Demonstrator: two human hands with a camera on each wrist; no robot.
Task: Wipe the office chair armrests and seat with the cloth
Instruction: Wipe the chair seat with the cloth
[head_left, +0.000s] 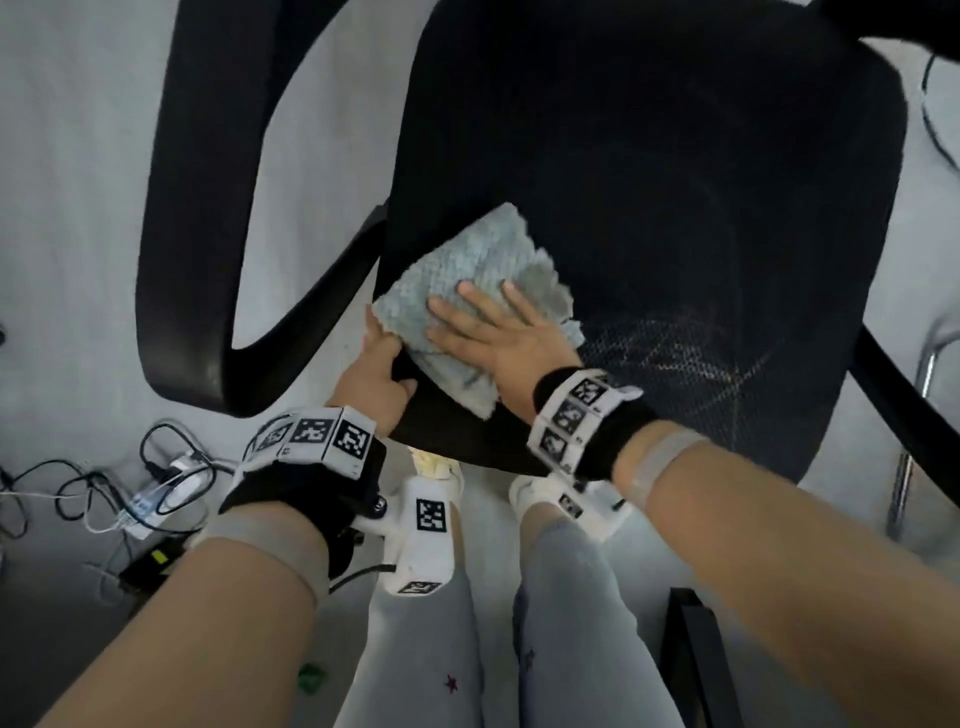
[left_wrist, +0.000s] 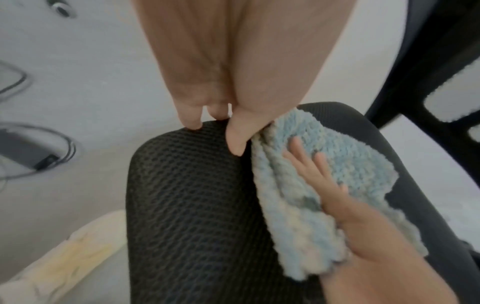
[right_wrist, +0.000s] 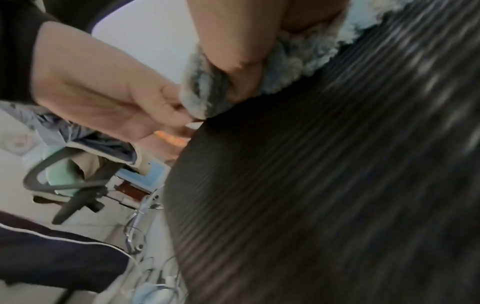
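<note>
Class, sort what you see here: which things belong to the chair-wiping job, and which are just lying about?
Job: cloth, seat, armrest, right hand pressing the cloth, left hand gripping the seat edge.

Lying about: cables, charger on the floor.

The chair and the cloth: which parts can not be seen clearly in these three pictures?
- Right armrest: head view, cut off by the right edge.
- Seat mesh: right wrist view, smeared by motion blur.
- Cloth middle: head view, covered by the right hand.
- Left hand fingertips: head view, hidden under the seat's front corner.
- Chair back: head view, cut off by the top edge.
</note>
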